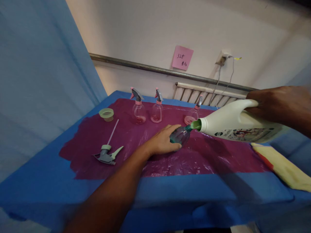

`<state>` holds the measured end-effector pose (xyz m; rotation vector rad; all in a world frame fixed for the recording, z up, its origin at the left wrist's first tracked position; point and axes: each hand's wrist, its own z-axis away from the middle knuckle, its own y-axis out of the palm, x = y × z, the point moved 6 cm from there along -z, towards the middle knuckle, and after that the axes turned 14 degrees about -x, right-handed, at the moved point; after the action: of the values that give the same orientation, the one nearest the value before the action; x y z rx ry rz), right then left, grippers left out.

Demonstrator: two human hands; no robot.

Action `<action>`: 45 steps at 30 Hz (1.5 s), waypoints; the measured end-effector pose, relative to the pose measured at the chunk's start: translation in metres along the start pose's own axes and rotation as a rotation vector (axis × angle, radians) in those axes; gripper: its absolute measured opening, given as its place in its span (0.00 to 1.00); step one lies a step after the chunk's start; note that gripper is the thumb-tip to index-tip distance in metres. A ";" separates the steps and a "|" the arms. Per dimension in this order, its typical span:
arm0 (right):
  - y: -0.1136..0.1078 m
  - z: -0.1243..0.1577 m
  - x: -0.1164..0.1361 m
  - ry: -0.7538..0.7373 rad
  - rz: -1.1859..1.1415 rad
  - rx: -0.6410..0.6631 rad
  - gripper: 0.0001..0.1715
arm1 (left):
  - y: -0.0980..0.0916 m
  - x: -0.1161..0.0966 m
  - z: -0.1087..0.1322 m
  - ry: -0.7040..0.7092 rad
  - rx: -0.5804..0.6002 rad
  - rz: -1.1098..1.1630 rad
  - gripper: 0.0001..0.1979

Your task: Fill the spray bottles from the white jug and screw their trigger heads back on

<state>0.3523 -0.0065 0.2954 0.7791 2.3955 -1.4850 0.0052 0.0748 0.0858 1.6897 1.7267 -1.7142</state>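
My left hand [165,141] is wrapped round a clear bottle [181,136] with green liquid in it, tilted towards the right over the purple sheet. By its handle my right hand [269,102] holds a large cream jug [233,121], tipped to the left. The jug's open green-lined mouth meets the bottle's neck. To the left, a grey spray head [105,157] with a pale green collar and a thin tube lies on the sheet. A green-rimmed cup [107,115] stands behind it.
Three spray bottles with pink collars [138,113] [156,111] [192,115] stand at the back. A yellow cloth [284,165] lies at the right on the blue table cover [170,191]. Behind are a pipe [145,67], a radiator [189,92] and a pink note [182,58].
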 end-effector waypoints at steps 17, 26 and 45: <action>-0.003 0.001 0.002 -0.013 0.042 0.011 0.26 | -0.001 -0.005 0.001 -0.014 0.014 -0.025 0.42; -0.007 0.001 0.003 -0.020 0.015 -0.035 0.23 | -0.001 -0.003 0.001 -0.011 0.010 0.000 0.45; -0.009 0.001 0.004 0.005 -0.007 -0.020 0.19 | -0.003 -0.006 0.003 -0.042 0.012 0.007 0.46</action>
<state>0.3443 -0.0089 0.3001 0.7720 2.4158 -1.4606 0.0034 0.0707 0.0908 1.6504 1.6943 -1.7478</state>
